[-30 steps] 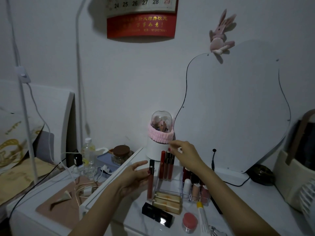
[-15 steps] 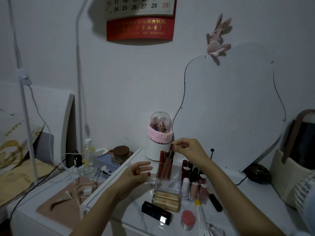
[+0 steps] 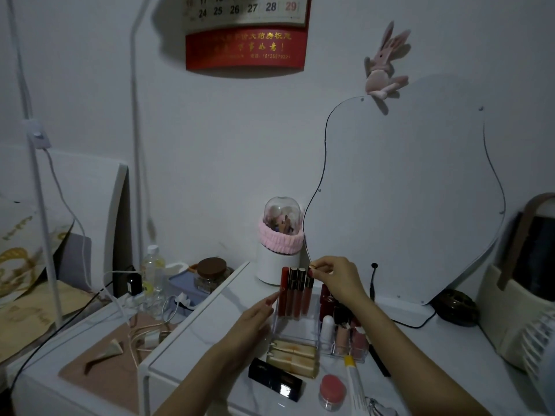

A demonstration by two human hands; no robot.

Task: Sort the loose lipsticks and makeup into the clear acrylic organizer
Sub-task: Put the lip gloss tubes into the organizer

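While both hands work at the organizer, the scene reads as follows.

Organizer: clear acrylic organizer (image 3: 295, 328) stands on the white vanity top (image 3: 198, 334), near its middle, in front of the white brush canister (image 3: 277, 265) with a pink band.
Lip gloss tubes: 4 long tubes (image 3: 295, 291) stand upright in the organizer's rear left compartment, long axis vertical, dark caps up, red bodies down, side by side and touching.
Right hand: right hand (image 3: 339, 279) sits above the rightmost tube (image 3: 308, 291), thumb and forefinger pinched on its cap; the tube points straight up.
Left hand: left hand (image 3: 253, 321) rests beside the organizer's left wall, fingers apart and holding nothing, 1 fingertip close to the leftmost tube; whether it touches cannot be told.
Right compartments: short lipsticks and small bottles (image 3: 342, 331) stand upright in the small cells on the organizer's right side.
Front section: 2 gold flat cases (image 3: 292, 355) lie on their sides, long axis left to right, 1 behind the other.
Loose items: black rectangular lipstick box (image 3: 274, 382) lies flat near the front edge, long axis slanting right toward the front edge; round pink pot (image 3: 332, 391) sits just right of it; white tube with a yellow cap (image 3: 354, 382) lies beside the pot, cap pointing away from the front edge.
Mirror: irregular mirror (image 3: 405, 190) leans against the wall behind the organizer.
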